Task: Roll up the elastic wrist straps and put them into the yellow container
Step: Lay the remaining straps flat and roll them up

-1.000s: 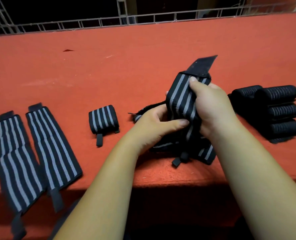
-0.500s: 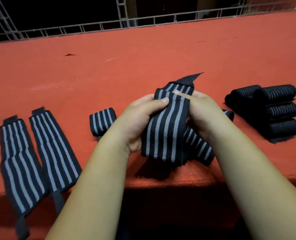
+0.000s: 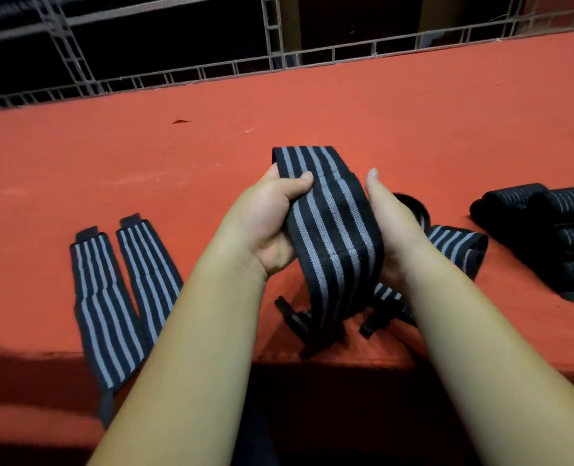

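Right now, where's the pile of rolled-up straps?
Head view: the pile of rolled-up straps sits at the far right of the red table, just past the loose striped strap beside the right hand.

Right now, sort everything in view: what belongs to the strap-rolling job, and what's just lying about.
Job: striped strap gripped by the left hand, right hand against it; two flat straps; loose strap; dark rolls. Yellow container not in view.
Lying about: dark scrap on the red table; metal railing.
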Demonstrator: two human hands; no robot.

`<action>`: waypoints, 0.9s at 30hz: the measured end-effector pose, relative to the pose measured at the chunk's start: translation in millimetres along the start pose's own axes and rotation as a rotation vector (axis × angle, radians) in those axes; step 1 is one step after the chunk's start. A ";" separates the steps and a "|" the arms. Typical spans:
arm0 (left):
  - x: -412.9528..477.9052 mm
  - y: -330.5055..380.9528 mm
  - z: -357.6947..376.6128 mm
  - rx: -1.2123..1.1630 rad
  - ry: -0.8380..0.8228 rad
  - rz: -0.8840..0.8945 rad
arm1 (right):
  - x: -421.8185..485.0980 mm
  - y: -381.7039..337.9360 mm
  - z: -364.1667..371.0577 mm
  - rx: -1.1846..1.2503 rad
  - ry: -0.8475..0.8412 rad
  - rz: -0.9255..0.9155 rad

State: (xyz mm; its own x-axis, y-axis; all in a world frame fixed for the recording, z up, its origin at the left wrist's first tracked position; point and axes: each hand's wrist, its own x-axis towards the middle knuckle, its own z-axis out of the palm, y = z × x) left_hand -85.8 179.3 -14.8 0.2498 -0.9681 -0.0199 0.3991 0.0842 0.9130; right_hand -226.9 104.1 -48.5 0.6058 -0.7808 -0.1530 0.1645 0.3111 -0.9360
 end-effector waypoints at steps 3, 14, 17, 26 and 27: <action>1.8 22.1 -4.5 0.054 0.128 0.098 | 1.8 4.2 9.7 -0.013 -0.095 0.023; -0.2 69.8 -44.7 0.122 0.332 0.179 | -8.0 10.0 41.9 -0.248 -0.227 -0.098; -4.0 78.0 -56.5 0.102 0.397 0.176 | -13.7 12.8 56.6 -0.290 -0.256 -0.093; -31.3 126.3 -101.4 0.349 0.542 0.311 | -36.6 3.6 88.7 -0.438 -0.372 0.018; -35.0 131.2 -105.5 0.382 0.544 0.322 | -40.2 1.5 91.2 -0.472 -0.385 0.021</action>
State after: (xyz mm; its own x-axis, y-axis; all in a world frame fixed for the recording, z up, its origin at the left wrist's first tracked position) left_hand 50.9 249.2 62.7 0.7444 -0.6471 0.1647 -0.0781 0.1606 0.9839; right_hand -180.1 185.3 -14.9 0.8576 -0.4977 -0.1299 -0.1603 -0.0185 -0.9869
